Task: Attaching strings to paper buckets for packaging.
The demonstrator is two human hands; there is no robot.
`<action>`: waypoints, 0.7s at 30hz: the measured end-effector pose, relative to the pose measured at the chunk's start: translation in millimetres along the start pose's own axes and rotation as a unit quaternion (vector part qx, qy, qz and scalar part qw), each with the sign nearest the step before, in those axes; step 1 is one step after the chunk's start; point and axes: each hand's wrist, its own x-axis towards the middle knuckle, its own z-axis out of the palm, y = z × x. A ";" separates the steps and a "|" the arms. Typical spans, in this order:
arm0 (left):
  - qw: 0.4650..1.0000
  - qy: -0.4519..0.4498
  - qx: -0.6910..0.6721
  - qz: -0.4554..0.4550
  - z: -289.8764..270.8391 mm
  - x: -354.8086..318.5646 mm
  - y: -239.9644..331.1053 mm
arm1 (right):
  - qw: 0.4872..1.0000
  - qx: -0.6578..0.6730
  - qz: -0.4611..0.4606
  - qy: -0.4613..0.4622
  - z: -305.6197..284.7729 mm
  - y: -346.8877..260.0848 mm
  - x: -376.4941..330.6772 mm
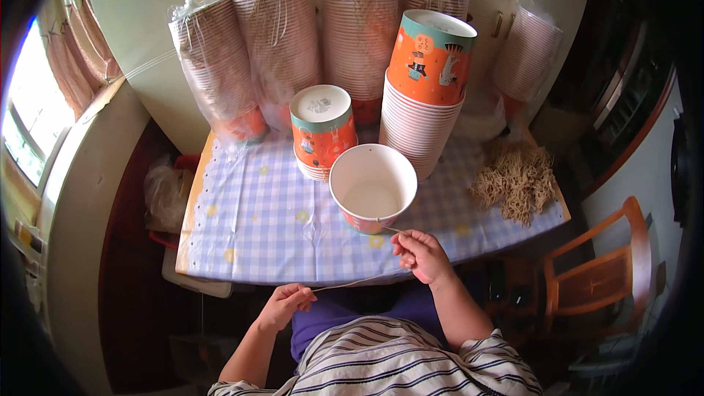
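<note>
An open orange paper bucket [372,187] with a white inside stands upright near the table's front edge. A thin beige string [350,283] runs from its rim down to both my hands. My right hand [421,255] pinches the string just below the bucket. My left hand [284,305] holds the string's other end, lower and below the table edge. The string is pulled taut between them.
On the blue checked tablecloth [257,220] stand an upside-down stack of orange buckets [321,130], a taller nested stack [427,81], and a heap of beige strings [517,180]. Plastic-wrapped bucket stacks [282,44] line the back. A wooden chair [598,271] is at right.
</note>
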 end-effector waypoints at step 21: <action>0.982 -0.172 0.069 -0.027 87.6 45.1 58.2 | 0.877 -0.436 -0.127 -0.158 74.3 -15.6 -32.5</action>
